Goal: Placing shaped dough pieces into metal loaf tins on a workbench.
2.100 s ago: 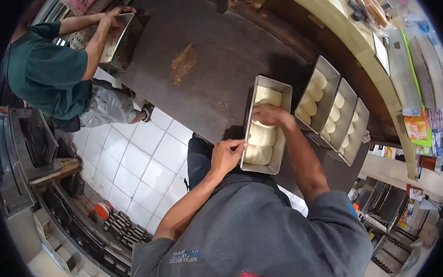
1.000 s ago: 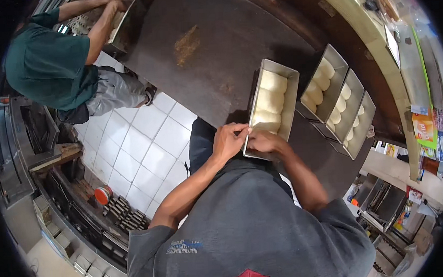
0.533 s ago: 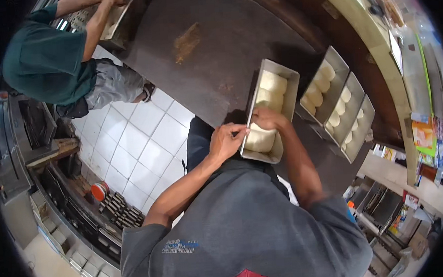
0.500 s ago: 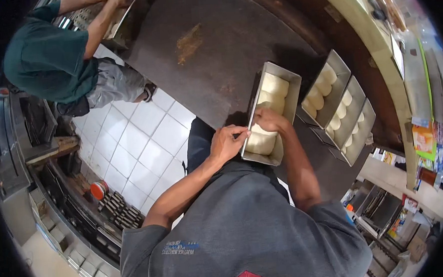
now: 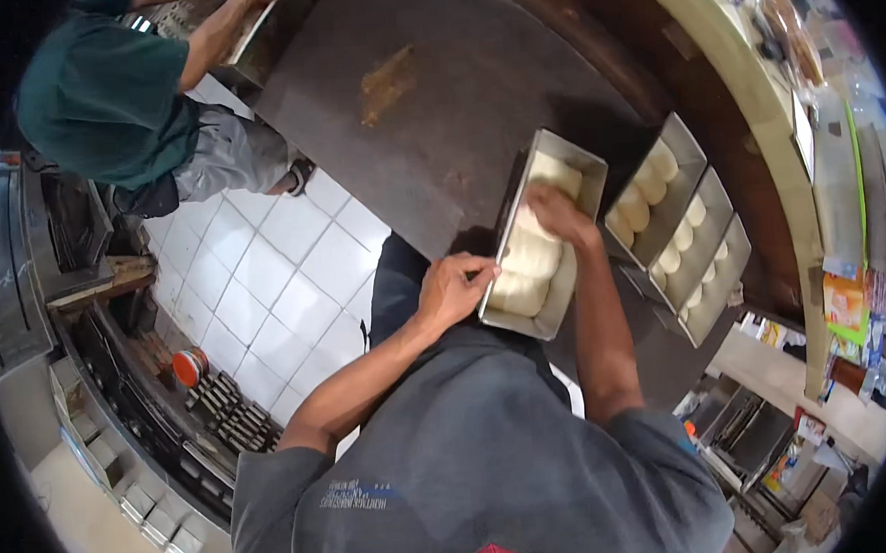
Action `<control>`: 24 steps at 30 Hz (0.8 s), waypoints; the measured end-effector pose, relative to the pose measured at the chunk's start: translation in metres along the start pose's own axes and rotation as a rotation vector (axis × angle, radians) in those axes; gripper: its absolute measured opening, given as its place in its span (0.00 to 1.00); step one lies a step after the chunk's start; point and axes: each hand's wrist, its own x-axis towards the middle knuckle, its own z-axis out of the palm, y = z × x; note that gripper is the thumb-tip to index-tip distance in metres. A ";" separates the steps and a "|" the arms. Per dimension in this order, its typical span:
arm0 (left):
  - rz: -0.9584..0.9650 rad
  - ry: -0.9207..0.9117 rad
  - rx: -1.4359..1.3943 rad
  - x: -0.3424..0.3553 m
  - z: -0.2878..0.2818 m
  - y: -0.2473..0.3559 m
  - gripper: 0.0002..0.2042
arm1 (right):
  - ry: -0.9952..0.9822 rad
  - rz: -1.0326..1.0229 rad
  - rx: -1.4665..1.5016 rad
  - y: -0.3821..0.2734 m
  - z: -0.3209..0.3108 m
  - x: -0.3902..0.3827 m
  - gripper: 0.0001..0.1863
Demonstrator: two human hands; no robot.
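A long metal loaf pan (image 5: 572, 303) stands in front of me on the dark table's near edge, with several pale dough pieces (image 5: 520, 293) in a row inside. My left hand (image 5: 456, 288) pinches the pan's left rim between thumb and fingers. Inside the pan, my right hand (image 5: 558, 213) is closed like a fist, knuckles down against the dough toward the far end. Its fingertips are mostly hidden. To the right, several joined loaf pans (image 5: 691, 275) hold more rounded dough pieces (image 5: 651, 183).
The dark tabletop (image 5: 433, 87) bears a brownish floury patch (image 5: 387, 85). At far left a co-worker (image 5: 114, 113) in a green shirt handles another metal pan (image 5: 268, 30). Shelving with packages (image 5: 847, 300) curves along the right. Black racks and an orange-lidded tub (image 5: 189, 367) stand lower left.
My right hand has moved farther along the pan, away from me, over the dough. My left hand keeps its hold on the rim. The view has shifted slightly.
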 end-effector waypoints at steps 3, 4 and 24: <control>-0.002 -0.009 -0.028 -0.012 0.009 0.005 0.09 | -0.064 0.048 0.170 0.009 0.000 0.047 0.12; 0.006 -0.023 -0.023 -0.004 0.009 0.006 0.09 | -0.084 0.042 0.216 0.020 -0.021 0.052 0.12; 0.008 0.024 0.033 -0.005 0.002 -0.002 0.09 | -0.448 -0.022 -0.369 0.062 -0.055 -0.019 0.14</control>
